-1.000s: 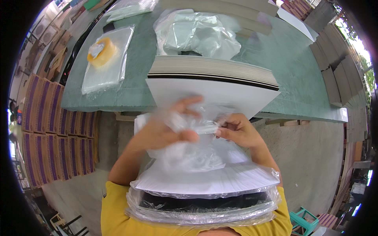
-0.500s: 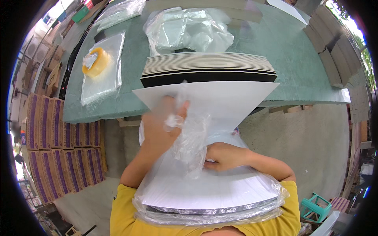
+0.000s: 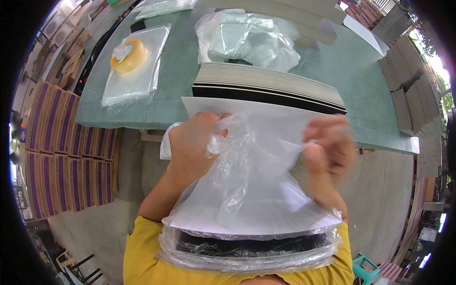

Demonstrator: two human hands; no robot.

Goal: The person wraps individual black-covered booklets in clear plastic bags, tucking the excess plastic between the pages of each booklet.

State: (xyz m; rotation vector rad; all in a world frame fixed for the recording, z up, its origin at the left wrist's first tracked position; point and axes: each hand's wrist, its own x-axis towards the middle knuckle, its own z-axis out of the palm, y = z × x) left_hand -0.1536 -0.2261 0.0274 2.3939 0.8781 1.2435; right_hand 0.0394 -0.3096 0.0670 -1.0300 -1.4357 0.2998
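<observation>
My left hand (image 3: 194, 137) is closed on bunched clear film at the left edge of a plastic bag (image 3: 235, 164). At the opposite edge my right hand (image 3: 330, 149), smeared by motion, seems to pinch the same film between thumb and fingers. The bag lies over a large white sheet (image 3: 266, 221) that spans from the table edge to my chest. At the chest end, crumpled film wraps its edge and a dark layer beneath. Beyond my hands, a stack of boards (image 3: 270, 80), pale with black ones lowest, rests on the green table.
On the green table (image 3: 365, 90) a roll of yellowish tape (image 3: 128, 56) sits on flat clear bags (image 3: 137, 83), with crumpled film (image 3: 251, 40) behind the boards. Brown cartons (image 3: 66, 175) are stacked at left, grey boards (image 3: 403, 90) at right. A green stool (image 3: 365, 270) stands low right.
My right hand has moved from the middle of the sheet up and out to the right, drawing film with it. My left hand keeps its hold. The view has turned slightly.
</observation>
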